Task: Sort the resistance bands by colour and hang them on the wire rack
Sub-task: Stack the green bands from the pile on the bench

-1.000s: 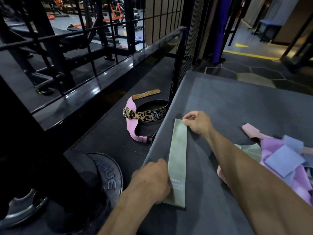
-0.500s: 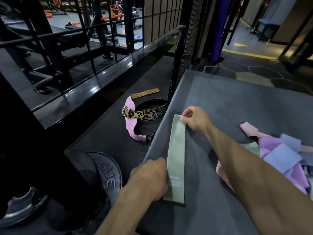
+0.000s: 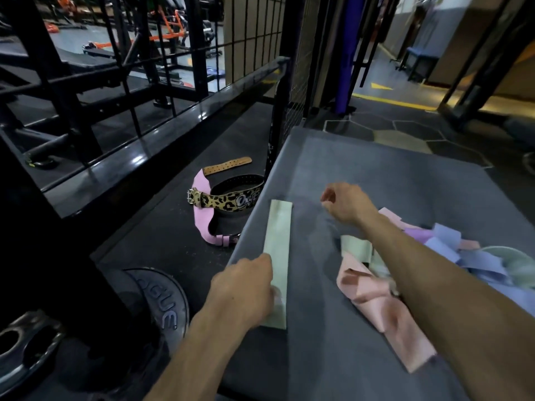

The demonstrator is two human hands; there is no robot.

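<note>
Green band (image 3: pixel 278 253): one lies flat and straight on the grey pad (image 3: pixel 390 180), near the pad's 9 o'clock edge, apart from the rest.
Left hand (image 3: pixel 244 287): rests on the near end of that band, fingers curled down onto it; whether it pinches or only presses, I cannot tell.
Right hand (image 3: pixel 346 202): lifted at 12 o'clock of the pile, clear of the band, fingers loosely curled round nothing; blurred.
Pile (image 3: pixel 451 256): pink, lilac, blue and green bands in a mixed heap at the pad's 3 o'clock side, under the right forearm.
Rack (image 3: pixel 246 33): wire grid at 11 o'clock; no band shows on it.
Done: by my reading, one green band laid out as the start of a colour group.
Left: nearly all: the heap to sort, then every band to hang.
</note>
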